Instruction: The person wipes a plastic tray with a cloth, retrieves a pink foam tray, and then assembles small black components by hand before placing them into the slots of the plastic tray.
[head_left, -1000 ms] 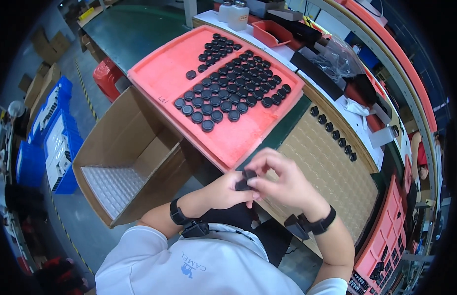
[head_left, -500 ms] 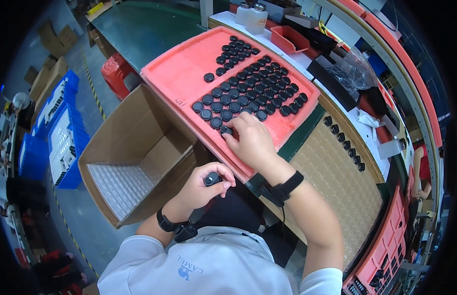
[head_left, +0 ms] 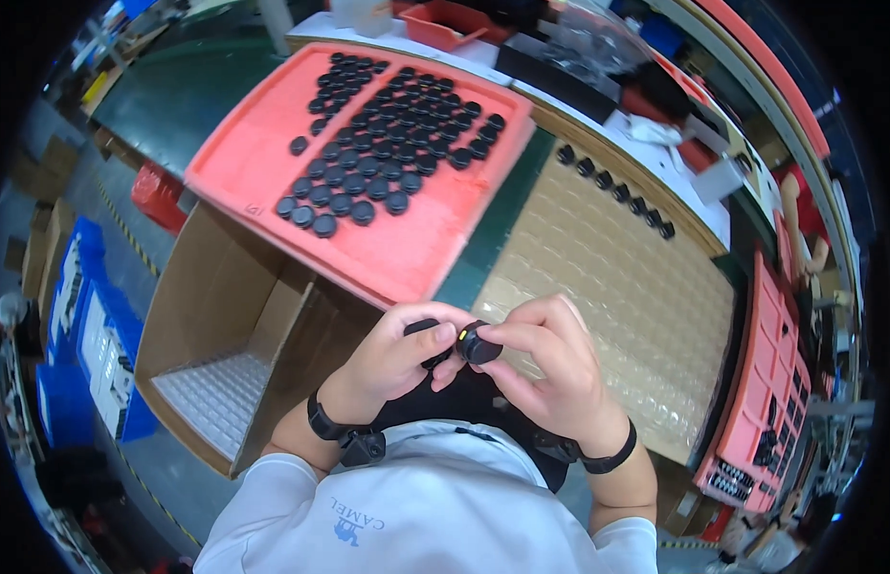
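In front of my chest, my two hands are close together. The fingertips of my right hand (head_left: 555,368) pinch a round black knob (head_left: 481,349) with a small yellow mark on its side. Curled fingers of my left hand (head_left: 383,359) hold another black piece (head_left: 421,326), partly hidden by the thumb; its exact kind I cannot make out. Beyond them lies a pink tray (head_left: 225,177), where many round black knobs (head_left: 354,182) stand in rows on both sides of a low divider.
An open cardboard box (head_left: 206,287) with bubble wrap inside stands left of my hands. To the right, a bubble-wrap sheet (head_left: 598,297) bears a line of small black parts (head_left: 621,193). Another pink tray (head_left: 756,383) is at the far right, near another person's arm (head_left: 794,215).
My right hand has come back from the pink tray to my left hand, now with a black knob in its fingers. The view has shifted, so the tray appears farther left.
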A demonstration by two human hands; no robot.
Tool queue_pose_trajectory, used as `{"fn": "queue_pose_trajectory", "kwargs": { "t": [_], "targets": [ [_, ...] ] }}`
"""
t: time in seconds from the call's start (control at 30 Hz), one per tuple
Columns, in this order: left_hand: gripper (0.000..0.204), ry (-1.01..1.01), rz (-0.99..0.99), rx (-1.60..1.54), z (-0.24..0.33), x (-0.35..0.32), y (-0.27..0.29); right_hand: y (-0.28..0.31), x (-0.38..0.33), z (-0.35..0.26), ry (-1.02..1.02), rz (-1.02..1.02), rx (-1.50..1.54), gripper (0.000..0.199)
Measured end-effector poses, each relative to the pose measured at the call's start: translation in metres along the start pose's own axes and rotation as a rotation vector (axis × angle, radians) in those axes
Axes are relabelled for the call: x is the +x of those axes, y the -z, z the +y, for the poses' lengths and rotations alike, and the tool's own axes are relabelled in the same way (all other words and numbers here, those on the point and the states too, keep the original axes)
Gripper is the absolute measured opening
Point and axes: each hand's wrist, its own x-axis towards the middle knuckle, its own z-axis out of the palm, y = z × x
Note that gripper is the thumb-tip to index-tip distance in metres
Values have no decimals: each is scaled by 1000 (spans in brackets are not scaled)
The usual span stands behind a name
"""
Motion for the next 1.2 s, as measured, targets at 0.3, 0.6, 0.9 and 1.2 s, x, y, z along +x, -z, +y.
{"fn": "queue_pose_trajectory", "kwargs": {
  "t": [0.3,0.6,0.9,1.2],
  "targets": [
    [45,18,-257,60,-45,43,-48,41,-69,-15,-163,310,-81,37],
    [50,89,-276,-58,-69,57,-68,60,-108,-12,-287,428,239,41],
    [47,-21,-237,-32,-78,63,-79,42,-107,-12,-414,606,840,40],
    [45,-68,-247,51,-83,62,-71,23,-98,-10,-386,717,822,20]
  ]
}}
